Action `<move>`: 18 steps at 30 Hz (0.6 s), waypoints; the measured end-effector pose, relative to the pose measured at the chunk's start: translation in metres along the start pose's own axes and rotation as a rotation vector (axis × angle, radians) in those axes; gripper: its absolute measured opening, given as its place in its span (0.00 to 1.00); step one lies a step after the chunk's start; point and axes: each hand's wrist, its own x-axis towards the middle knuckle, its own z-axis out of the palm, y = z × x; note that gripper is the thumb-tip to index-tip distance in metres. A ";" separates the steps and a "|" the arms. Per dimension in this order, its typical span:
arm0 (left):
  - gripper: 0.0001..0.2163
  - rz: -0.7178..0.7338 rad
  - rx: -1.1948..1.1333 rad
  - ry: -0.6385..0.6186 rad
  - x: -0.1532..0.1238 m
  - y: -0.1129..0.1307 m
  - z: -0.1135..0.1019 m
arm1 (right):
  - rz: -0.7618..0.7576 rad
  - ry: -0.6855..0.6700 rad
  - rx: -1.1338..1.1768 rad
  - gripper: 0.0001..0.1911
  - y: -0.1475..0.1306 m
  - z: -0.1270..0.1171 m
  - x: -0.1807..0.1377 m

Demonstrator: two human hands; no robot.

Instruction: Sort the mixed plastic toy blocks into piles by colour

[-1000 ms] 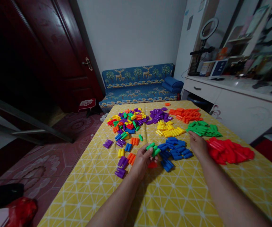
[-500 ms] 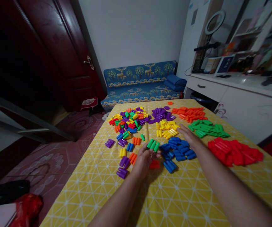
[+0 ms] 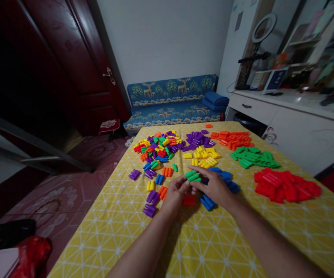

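Since the previous frame, the person's bare right hand point(image 3: 217, 186) has swung in from the yellow plastic heap point(image 3: 205, 155), where one more yellow piece now lies at the left side, and meets the bare left hand point(image 3: 176, 190). Between them, above the table, sits a glossy green plastic piece point(image 3: 193, 176) of rounded tubes side by side, tilted slantwise. Left thumb and fingers pinch it; right thumb and fingers curve narrowly around it, though whether they press cannot be told. Beneath lies a flat red piece point(image 3: 189, 200); a blue plastic heap point(image 3: 233, 187) crowds the right wrist. Orange pieces point(image 3: 162, 192) border the left hand. Toward the person, yellow white-lined cloth point(image 3: 190, 251) spreads between the forearms.
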 end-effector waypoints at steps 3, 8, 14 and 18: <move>0.18 0.019 0.123 0.026 -0.001 0.002 -0.001 | -0.058 0.096 -0.021 0.15 -0.004 0.002 -0.001; 0.15 0.185 0.374 0.137 0.000 0.002 -0.004 | 0.100 0.539 -0.115 0.19 0.038 -0.040 0.007; 0.13 0.313 0.758 0.094 -0.006 0.011 -0.003 | 0.315 0.670 -0.455 0.21 0.104 -0.092 0.006; 0.11 0.532 0.997 0.108 -0.008 0.018 -0.005 | 0.132 0.635 -0.632 0.19 0.105 -0.087 0.003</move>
